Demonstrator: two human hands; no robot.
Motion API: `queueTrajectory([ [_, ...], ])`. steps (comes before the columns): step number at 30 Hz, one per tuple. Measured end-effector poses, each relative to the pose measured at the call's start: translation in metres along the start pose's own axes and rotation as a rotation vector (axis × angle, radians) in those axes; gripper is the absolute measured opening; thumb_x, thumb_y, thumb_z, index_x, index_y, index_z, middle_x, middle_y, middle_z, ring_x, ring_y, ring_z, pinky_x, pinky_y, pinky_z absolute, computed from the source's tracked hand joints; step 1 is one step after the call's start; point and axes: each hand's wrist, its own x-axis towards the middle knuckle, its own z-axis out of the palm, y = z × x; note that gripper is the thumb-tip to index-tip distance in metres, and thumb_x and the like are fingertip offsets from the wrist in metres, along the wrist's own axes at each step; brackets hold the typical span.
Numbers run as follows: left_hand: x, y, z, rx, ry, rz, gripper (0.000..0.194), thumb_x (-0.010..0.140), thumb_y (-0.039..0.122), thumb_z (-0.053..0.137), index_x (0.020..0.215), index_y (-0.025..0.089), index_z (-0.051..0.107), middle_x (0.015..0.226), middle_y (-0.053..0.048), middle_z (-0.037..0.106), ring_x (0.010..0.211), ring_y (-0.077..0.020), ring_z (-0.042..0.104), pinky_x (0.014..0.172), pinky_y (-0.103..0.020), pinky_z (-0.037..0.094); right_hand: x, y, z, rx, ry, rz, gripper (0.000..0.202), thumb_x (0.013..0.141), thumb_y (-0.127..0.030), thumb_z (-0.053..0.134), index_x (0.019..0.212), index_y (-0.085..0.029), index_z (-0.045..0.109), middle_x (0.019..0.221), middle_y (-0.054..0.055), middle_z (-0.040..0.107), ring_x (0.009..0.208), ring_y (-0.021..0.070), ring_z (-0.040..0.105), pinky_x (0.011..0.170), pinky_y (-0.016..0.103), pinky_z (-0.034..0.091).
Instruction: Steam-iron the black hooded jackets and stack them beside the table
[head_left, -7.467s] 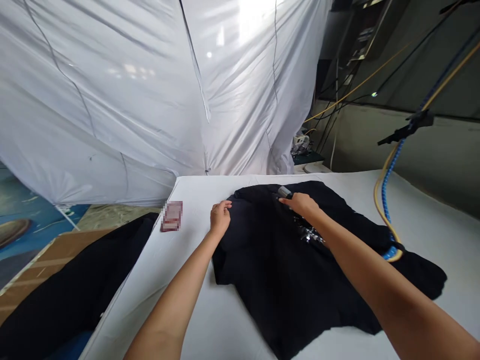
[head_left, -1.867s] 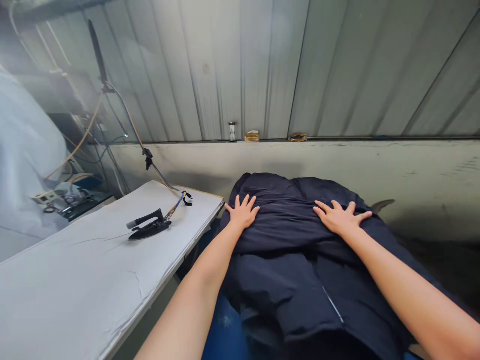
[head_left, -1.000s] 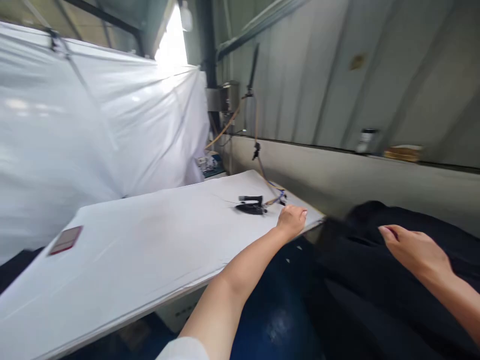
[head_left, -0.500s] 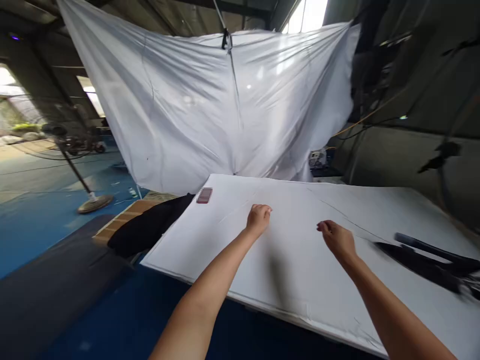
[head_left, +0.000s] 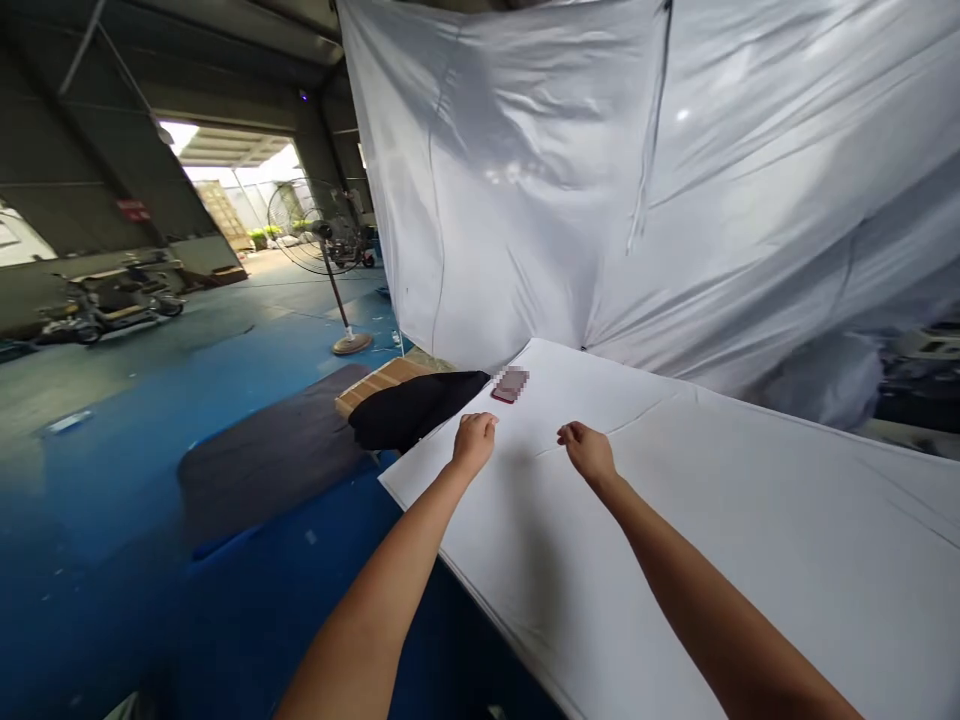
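The left hand [head_left: 474,442] and right hand [head_left: 589,450] hang apart above the white-covered table [head_left: 720,490], both loosely curled; whether their fingertips meet, I cannot tell. Just beyond the left hand lies a pixelated, red-edged rectangular object [head_left: 511,385]; to that hand's left, black fabric [head_left: 412,405] bunches beside the table.

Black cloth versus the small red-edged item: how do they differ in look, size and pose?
The black cloth is much larger than the red-edged item. The cloth is dark; the item is reddish, its surface pixelated. The cloth slumps loosely beside the white table; the item lies flat on it. Neither is held.
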Motion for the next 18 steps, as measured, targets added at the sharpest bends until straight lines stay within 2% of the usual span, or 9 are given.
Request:
queueTrajectory([
  [3, 0.017, -0.038, -0.007, 0.004, 0.024, -0.138, 0.023, 0.081, 0.018, 0.049, 0.100, 0.020, 0.061, 0.104, -0.006, 0.064, 0.103, -0.0201, 0.054, 0.096, -0.035, 0.035, 0.030, -0.026, 0.030, 0.005, -0.078, -0.055, 0.028, 0.083, -0.029, 0.037, 0.084, -0.022, 0.064, 0.083, 0.000, 0.069, 0.080, 0.0139, 0.060, 0.065, 0.023, 0.039],
  [6, 0.037, -0.080, -0.003, -0.049, 0.055, -0.283, 0.041, 0.071, 0.016, 0.060, 0.111, 0.020, 0.055, 0.117, -0.008, 0.059, 0.116, -0.0233, 0.046, 0.103, -0.036, 0.029, 0.060, -0.047, 0.065, -0.047, -0.134, -0.081, 0.029, 0.084, -0.028, 0.037, 0.088, -0.022, 0.065, 0.088, 0.001, 0.069, 0.084, 0.0147, 0.060, 0.068, 0.023, 0.040],
  [8, 0.055, -0.107, 0.005, -0.067, 0.043, -0.332, 0.054, 0.067, 0.014, 0.063, 0.119, 0.020, 0.049, 0.125, -0.009, 0.054, 0.123, -0.0234, 0.040, 0.106, -0.036, 0.025, 0.083, -0.058, 0.093, -0.098, -0.161, -0.096, 0.030, 0.085, -0.030, 0.037, 0.091, -0.022, 0.065, 0.092, 0.003, 0.069, 0.088, 0.0165, 0.060, 0.072, 0.025, 0.041],
  [11, 0.089, -0.148, 0.021, -0.032, -0.051, -0.359, 0.073, 0.065, 0.017, 0.066, 0.131, 0.019, 0.034, 0.137, -0.011, 0.040, 0.130, -0.0244, 0.029, 0.109, -0.038, 0.017, 0.122, -0.076, 0.141, -0.127, -0.184, -0.097, 0.032, 0.085, -0.032, 0.038, 0.101, -0.021, 0.064, 0.100, 0.007, 0.067, 0.094, 0.0201, 0.059, 0.077, 0.028, 0.041],
  [13, 0.111, -0.173, 0.034, -0.001, -0.140, -0.417, 0.090, 0.062, 0.023, 0.069, 0.138, 0.022, 0.021, 0.145, -0.011, 0.025, 0.134, -0.0299, 0.019, 0.108, -0.045, 0.018, 0.150, -0.089, 0.175, -0.127, -0.190, -0.084, 0.037, 0.086, -0.032, 0.038, 0.114, -0.019, 0.058, 0.108, 0.009, 0.064, 0.098, 0.0218, 0.058, 0.081, 0.030, 0.041],
  [16, 0.137, -0.205, 0.050, 0.037, -0.281, -0.532, 0.112, 0.053, 0.033, 0.075, 0.139, 0.036, 0.005, 0.151, -0.006, -0.002, 0.133, -0.0421, 0.006, 0.099, -0.060, 0.023, 0.190, -0.107, 0.222, -0.126, -0.204, -0.003, 0.051, 0.085, -0.032, 0.040, 0.133, -0.014, 0.039, 0.116, 0.013, 0.059, 0.105, 0.0243, 0.055, 0.087, 0.033, 0.039],
  [18, 0.149, -0.223, 0.060, 0.040, -0.360, -0.557, 0.117, 0.049, 0.037, 0.078, 0.137, 0.044, 0.001, 0.150, -0.003, -0.014, 0.131, -0.0471, 0.001, 0.093, -0.067, 0.023, 0.213, -0.117, 0.249, -0.109, -0.207, 0.055, 0.058, 0.084, -0.033, 0.042, 0.138, -0.013, 0.031, 0.123, 0.015, 0.053, 0.110, 0.0263, 0.052, 0.092, 0.036, 0.037],
])
